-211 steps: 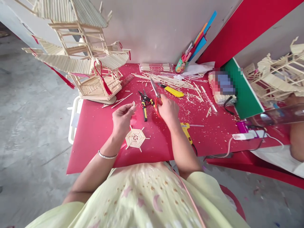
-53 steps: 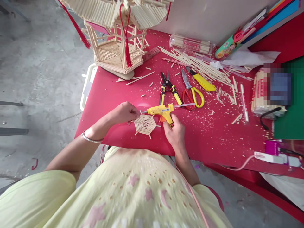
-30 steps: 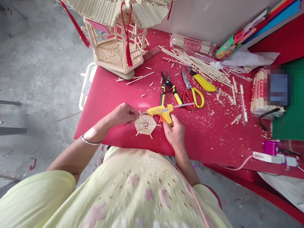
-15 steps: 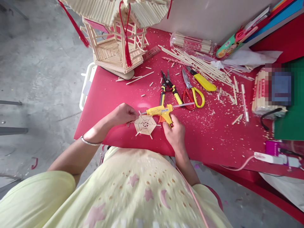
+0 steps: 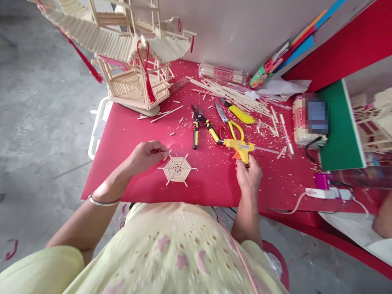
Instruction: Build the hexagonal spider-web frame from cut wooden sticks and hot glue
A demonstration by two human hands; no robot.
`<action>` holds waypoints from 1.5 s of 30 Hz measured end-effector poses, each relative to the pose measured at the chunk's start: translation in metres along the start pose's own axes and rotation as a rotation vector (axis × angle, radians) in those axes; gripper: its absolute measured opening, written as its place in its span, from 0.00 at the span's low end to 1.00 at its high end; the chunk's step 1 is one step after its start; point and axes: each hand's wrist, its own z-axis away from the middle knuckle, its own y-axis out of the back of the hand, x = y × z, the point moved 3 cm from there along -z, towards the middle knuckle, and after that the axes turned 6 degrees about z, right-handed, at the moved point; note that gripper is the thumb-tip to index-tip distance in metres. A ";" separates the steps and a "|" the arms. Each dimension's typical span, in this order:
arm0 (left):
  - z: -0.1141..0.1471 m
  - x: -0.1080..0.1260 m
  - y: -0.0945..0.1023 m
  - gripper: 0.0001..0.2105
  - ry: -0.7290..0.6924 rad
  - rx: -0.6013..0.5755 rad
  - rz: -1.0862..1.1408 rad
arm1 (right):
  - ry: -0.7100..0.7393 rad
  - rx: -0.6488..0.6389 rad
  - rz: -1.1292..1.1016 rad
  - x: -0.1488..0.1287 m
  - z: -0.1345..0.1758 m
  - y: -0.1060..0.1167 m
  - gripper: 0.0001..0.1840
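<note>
Head view: Holding yellow plastic glue gun w/ orange trigger point(image 5: 240, 148) in R hand point(image 5: 249, 175), w/ fingers curled round grip. Pointing nozzle L, right by handle end of black-and-yellow metal pliers point(image 5: 199, 117); clear glue rod point(image 5: 266, 149) sticking out at back. Keeping gun well apart from pale wooden hexagonal wheel made of thin sticks point(image 5: 177, 168), lying flat nr front edge of glossy red tabletop point(image 5: 205, 185), w/ six spokes poking past rim. Reaching to tip of wheel's upper-L spoke w/ L hand point(image 5: 145, 157), thumb & index brought nearly together; can't quite tell if pinching spoke or only touching. Wearing silver bangle point(image 5: 104, 202) on L wrist.

Beyond hands: Lying w/ legs spread, pliers; just R of that, steel scissors w/ one red & one yellow handle point(image 5: 225, 119); then yellow utility knife w/ black tip point(image 5: 241, 114). Behind knife, loose heap of pale wooden sticks point(image 5: 232, 94). Standing at back L, tall pale stick-built pagoda model point(image 5: 122, 45), hung w/ red tassels, e.g. at front corner point(image 5: 148, 87). Sprinkled mostly over R half of tabletop: pale wood crumbs & short offcuts.
</note>
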 end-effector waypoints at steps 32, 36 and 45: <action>-0.052 0.063 -0.024 0.16 -0.190 0.173 0.500 | 0.747 -0.286 -0.026 -0.164 -0.067 0.013 0.28; -0.060 0.059 -0.026 0.13 -0.269 0.161 0.414 | 0.826 -0.343 0.058 -0.169 -0.031 0.015 0.29; -0.060 0.061 -0.024 0.10 -0.339 0.152 0.319 | 0.857 -0.335 0.108 -0.167 -0.028 0.008 0.30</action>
